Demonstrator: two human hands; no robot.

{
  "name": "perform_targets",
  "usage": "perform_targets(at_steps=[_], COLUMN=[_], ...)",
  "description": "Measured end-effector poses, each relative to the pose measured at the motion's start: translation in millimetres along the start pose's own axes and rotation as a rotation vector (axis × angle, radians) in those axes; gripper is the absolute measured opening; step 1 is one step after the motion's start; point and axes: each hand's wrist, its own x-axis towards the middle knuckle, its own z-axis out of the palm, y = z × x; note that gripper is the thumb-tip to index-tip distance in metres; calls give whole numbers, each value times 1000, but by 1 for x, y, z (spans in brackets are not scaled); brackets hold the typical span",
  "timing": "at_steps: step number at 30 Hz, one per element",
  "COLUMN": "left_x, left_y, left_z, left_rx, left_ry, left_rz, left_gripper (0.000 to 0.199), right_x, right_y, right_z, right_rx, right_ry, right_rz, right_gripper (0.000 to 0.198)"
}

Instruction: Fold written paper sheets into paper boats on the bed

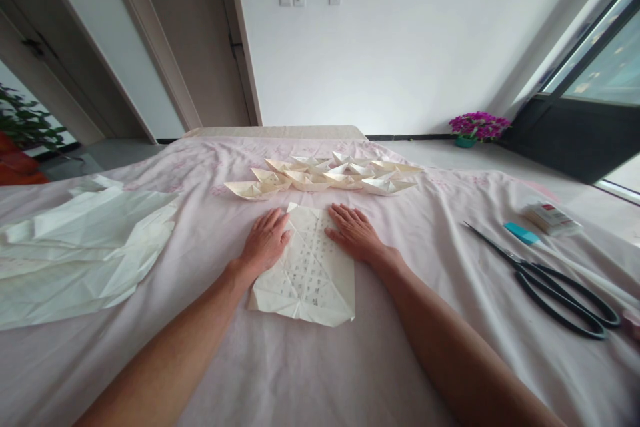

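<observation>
A creased sheet of paper (310,273) with rows of written characters lies unfolded on the pink cloth before me. My left hand (266,238) rests flat on its upper left edge, palm down. On the upper right edge lies my right hand (355,231), fingers stretched out. Neither hand grips anything. Just beyond the sheet, several folded paper boats (309,180) stand close together in rows.
To the left is a pile of loose crumpled paper sheets (85,247). Black-handled scissors (543,280) lie at the right, beside a stick with a blue end (521,233) and a small packet (551,218). Purple flowers (479,125) stand on the floor beyond.
</observation>
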Motion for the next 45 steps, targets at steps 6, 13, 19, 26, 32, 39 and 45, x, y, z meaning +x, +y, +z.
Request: perform_targets(at_steps=[6, 13, 19, 26, 32, 39, 45], left_x=[0, 0, 0, 0, 0, 0, -1], left_y=[-1, -1, -1, 0, 0, 0, 0], left_z=[1, 1, 2, 1, 1, 1, 2], left_rx=[-7, 8, -9, -8, 0, -6, -6], left_ry=[6, 10, 4, -4, -4, -4, -2], left_rz=[-5, 4, -5, -10, -7, -9, -15], left_gripper=[42, 43, 43, 43, 44, 43, 43], right_x=[0, 1, 1, 0, 1, 1, 1], right_y=[-1, 1, 2, 1, 1, 1, 1], right_z=[-1, 1, 3, 0, -1, 1, 0], right_rx=[-10, 3, 8, 18, 14, 1, 9], right_ry=[0, 8, 9, -6, -17, -10, 0], right_rz=[-2, -10, -10, -6, -6, -6, -9], right_gripper=[65, 66, 67, 67, 66, 66, 66])
